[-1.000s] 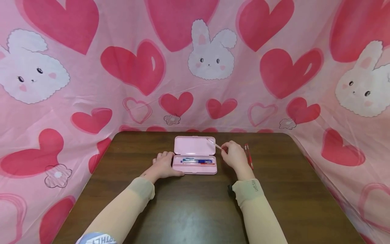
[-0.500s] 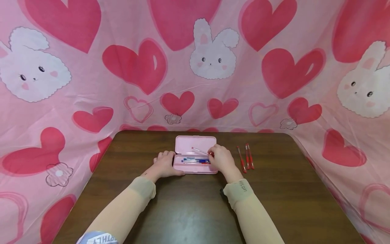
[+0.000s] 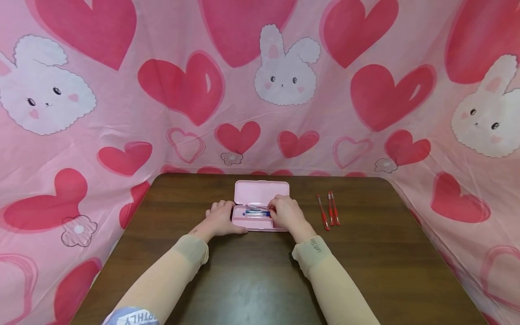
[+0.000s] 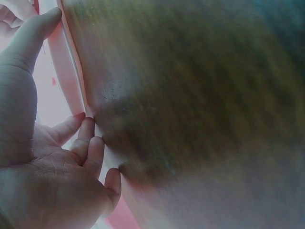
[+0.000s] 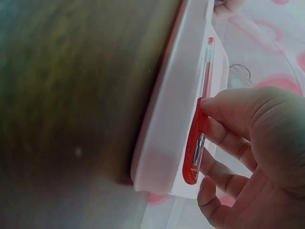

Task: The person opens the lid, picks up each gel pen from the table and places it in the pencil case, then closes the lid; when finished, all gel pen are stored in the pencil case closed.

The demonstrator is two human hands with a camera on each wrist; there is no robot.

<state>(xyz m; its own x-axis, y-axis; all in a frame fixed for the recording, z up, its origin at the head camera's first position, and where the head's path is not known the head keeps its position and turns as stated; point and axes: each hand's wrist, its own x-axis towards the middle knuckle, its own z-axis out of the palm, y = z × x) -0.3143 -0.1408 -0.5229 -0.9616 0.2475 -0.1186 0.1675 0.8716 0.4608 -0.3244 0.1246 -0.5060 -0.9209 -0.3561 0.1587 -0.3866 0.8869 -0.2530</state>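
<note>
A pink pencil case (image 3: 252, 223) lies open on the table, its lid (image 3: 256, 192) tipped back. Several pens (image 3: 255, 212), blue ones among them, lie in its rear part. My left hand (image 3: 219, 220) rests against the case's left end, its thumb along the front edge and fingertips touching the side. My right hand (image 3: 287, 213) is over the case's right part and pinches a red gel pen (image 5: 194, 143) between thumb and fingers. In the right wrist view, that pen is by the case wall with its clear end pointing away. My hand hides the case's right end.
Three red pens (image 3: 331, 208) lie on the brown wooden table (image 3: 260, 275), right of the case. A pink cloth (image 3: 260, 149) with hearts and rabbits hangs around the table's back and sides.
My right hand has carried the red pen leftward from beside the case to over its interior, and lowered it. The three red pens at right came into fuller view. My left hand stayed put.
</note>
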